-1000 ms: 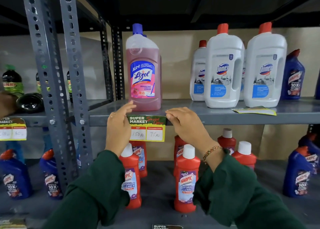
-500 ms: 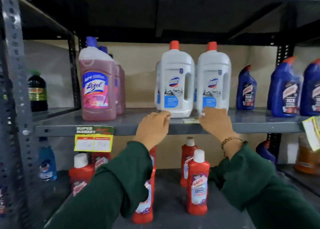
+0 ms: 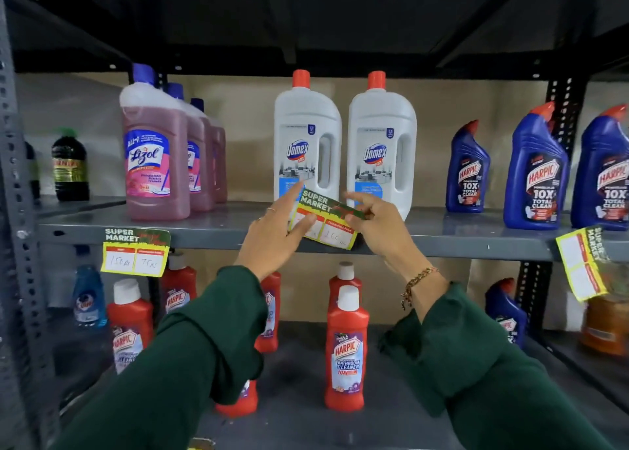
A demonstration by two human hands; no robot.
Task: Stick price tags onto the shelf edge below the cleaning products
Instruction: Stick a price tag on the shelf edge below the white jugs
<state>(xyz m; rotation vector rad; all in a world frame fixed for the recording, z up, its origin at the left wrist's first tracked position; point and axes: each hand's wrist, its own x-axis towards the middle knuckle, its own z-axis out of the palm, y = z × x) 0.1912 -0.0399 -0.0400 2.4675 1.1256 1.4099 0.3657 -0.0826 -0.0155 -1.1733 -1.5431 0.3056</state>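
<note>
Both hands, left hand (image 3: 272, 235) and right hand (image 3: 374, 223), pinch yellow-green paper price tag (image 3: 325, 223), tilted, before grey metal shelf edge (image 3: 211, 236), 2 white Domex bottles (image 3: 308, 146) just behind.

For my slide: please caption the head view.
Both hands hold a price tag before two Domex bottles.

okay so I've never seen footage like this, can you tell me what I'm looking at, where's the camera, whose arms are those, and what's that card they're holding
The camera sits on a person's head and looks forward and down, so the two green-sleeved arms are the wearer's own. There is no machine here. They face a grey metal shelf of cleaning products: pink Lizol bottles at left, two white Domex bottles in the middle, blue Harpic bottles at right, red Harpic bottles below. The left hand and right hand together hold a yellow and green price tag, tilted, in front of the Domex bottles and not yet stuck on. Another tag already hangs from the shelf edge under the Lizol.
</note>
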